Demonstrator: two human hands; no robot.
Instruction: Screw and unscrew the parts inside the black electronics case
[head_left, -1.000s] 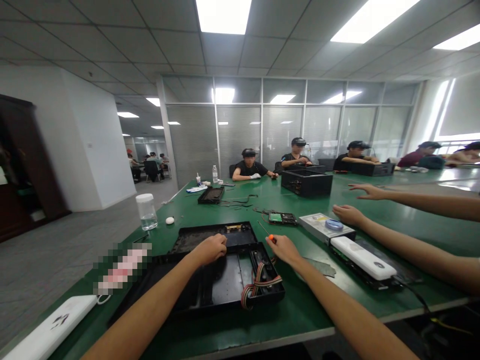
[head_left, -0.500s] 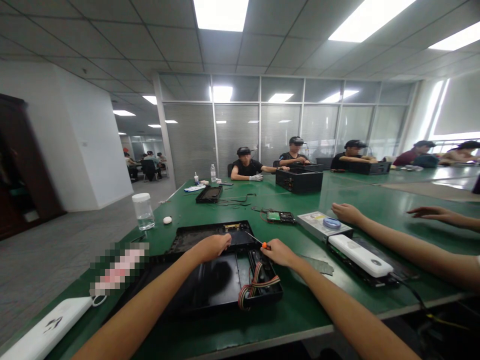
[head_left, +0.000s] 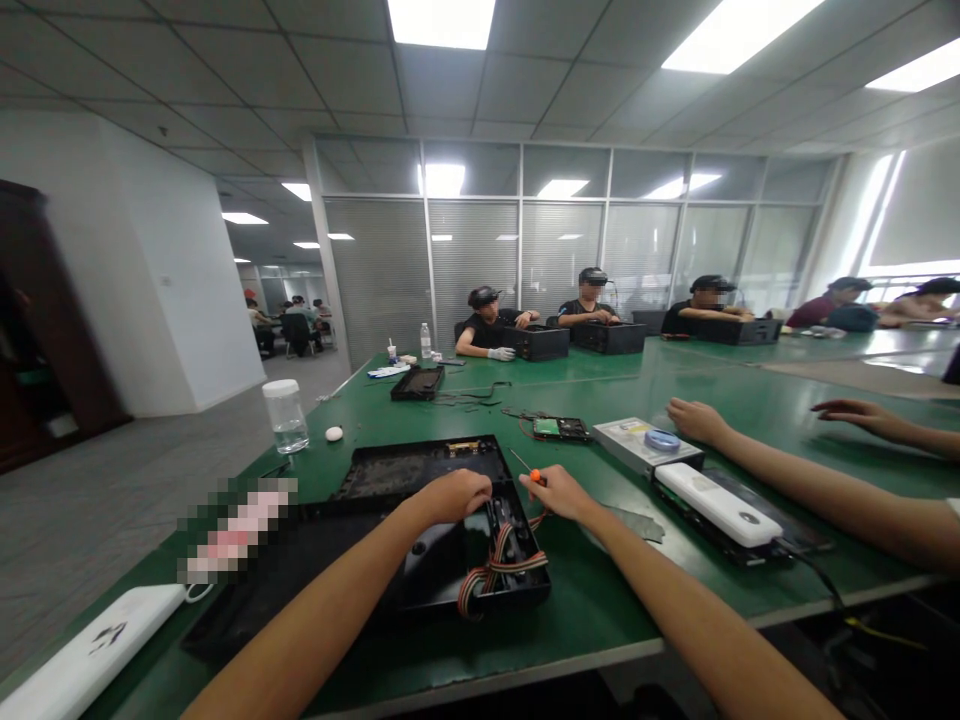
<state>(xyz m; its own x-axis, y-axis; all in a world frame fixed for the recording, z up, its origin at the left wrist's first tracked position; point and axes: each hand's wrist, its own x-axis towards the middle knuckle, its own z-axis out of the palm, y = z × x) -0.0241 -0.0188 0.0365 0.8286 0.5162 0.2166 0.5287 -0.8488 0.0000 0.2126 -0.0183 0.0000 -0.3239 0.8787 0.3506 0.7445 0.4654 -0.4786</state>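
The black case (head_left: 442, 570) is lying open near the near edge of the worktop (head_left: 442, 422), with the black panel (head_left: 424, 468) lying directly behind its far wall. A striped ribbon cable (head_left: 499, 563) is looping inside the right end of the case and hanging over its near wall.

The left hand (head_left: 459, 494) is hovering over the far right part of the case. Its fingers are curling downward, nearly together; whether they are gripping anything or touching the case cannot be told.

The right hand (head_left: 561, 494) is positioned just beyond the right wall of the case. Its fingers are closing around the orange-collared handle of the screwdriver (head_left: 535, 477). The shaft is pointing up and away, toward the far right corner of the panel; tip contact cannot be told.

A circuit unit (head_left: 559, 428) is lying farther from the near edge. Toward the right edge, a silver box (head_left: 637, 447) is carrying a blue roll (head_left: 663, 440), and a white rounded unit (head_left: 716, 505) is resting just beside it. A co-worker's hand (head_left: 696, 421) is reaching behind the box. Toward the left edge, a clear jar (head_left: 287, 418) is standing upright.
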